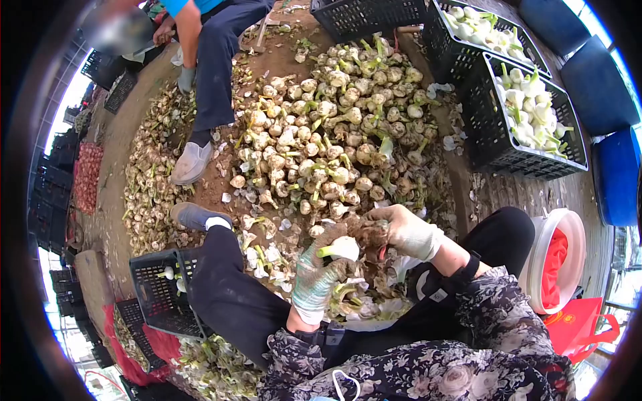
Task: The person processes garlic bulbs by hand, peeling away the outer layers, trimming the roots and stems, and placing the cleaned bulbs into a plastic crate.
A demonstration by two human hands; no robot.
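My left hand (pixel 317 275), in a dirty white and green glove, is closed around a peeled white garlic bulb (pixel 342 248) with a short green stem pointing left. Close beside it on the right is my right hand (pixel 401 230), in a pale glove with soiled fingertips. Its fingers are bent together over something brown that I cannot make out, with a bit of red under them. Below both hands, loose husks and stem scraps (pixel 361 301) lie between my legs. A large pile of unpeeled garlic (pixel 334 127) covers the ground just beyond.
Black crates of cleaned garlic (pixel 535 160) stand at the upper right. A white bucket (pixel 578 260) holds red cloth near my right knee. Another black crate (pixel 157 284) is by my left leg. A co-worker's leg and shoe (pixel 192 162) are at the upper left, beside more garlic.
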